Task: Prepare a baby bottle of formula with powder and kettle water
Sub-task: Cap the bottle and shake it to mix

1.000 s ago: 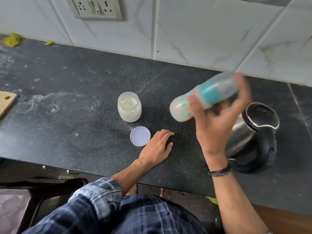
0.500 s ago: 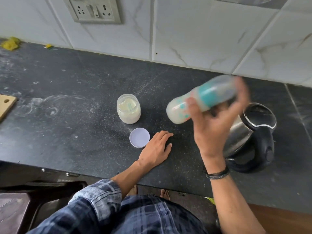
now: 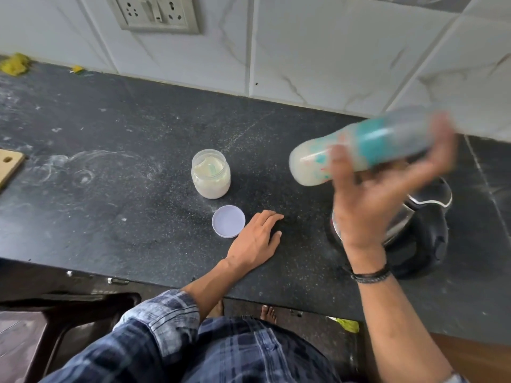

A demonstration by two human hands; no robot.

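My right hand [image 3: 367,200] grips a baby bottle [image 3: 359,149] with a teal collar and a clear cap, held on its side in the air above the counter, blurred with motion; milky liquid fills its base end at the left. Under that hand stands a steel kettle [image 3: 425,214] with a black handle, partly hidden. An open jar of formula powder [image 3: 211,174] stands mid-counter, and its pale round lid [image 3: 228,221] lies flat in front of it. My left hand [image 3: 255,239] rests flat on the black counter [image 3: 110,189], just right of the lid.
A wooden board corner [image 3: 9,164] pokes in at the left edge. Yellow scraps [image 3: 15,64] lie at the far left by the tiled wall, under a wall socket [image 3: 154,13]. Powder dust marks the counter. A dark stool [image 3: 69,319] stands below the front edge.
The bottle in my right hand has swung up and to the right, staying on its side and blurred. My left hand, the jar and the lid have kept their places.
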